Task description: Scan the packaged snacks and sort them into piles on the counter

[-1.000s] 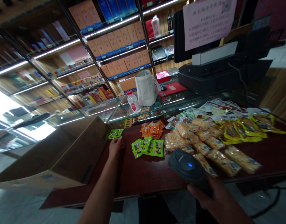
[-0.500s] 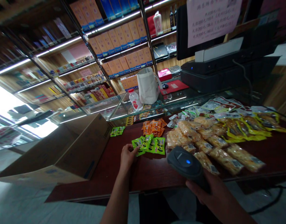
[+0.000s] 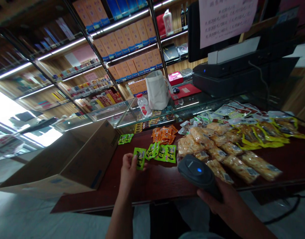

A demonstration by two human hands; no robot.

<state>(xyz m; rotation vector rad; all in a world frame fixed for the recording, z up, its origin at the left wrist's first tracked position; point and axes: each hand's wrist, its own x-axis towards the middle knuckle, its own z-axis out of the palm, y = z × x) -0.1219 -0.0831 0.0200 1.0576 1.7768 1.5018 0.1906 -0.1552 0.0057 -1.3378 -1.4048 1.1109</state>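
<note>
The left hand pinches a green packet by its left edge, thumb in front and fingers behind, one fingertip showing past the lower right corner. The packet is small, flat and glossy, bright lime green with dark printing down its face, standing nearly upright above the dark red tabletop, between the carton and a short row of matching green packets. The right hand is wrapped around the handle of a dark grey scanner, whose rounded head shows a blue light and points toward the upper left. Behind the green row lies a heap of orange packets; to its right are tan snacks in clear wrap, then packs with yellow edges. On the left, two or so green packets lie just beside the open cardboard carton.
</note>
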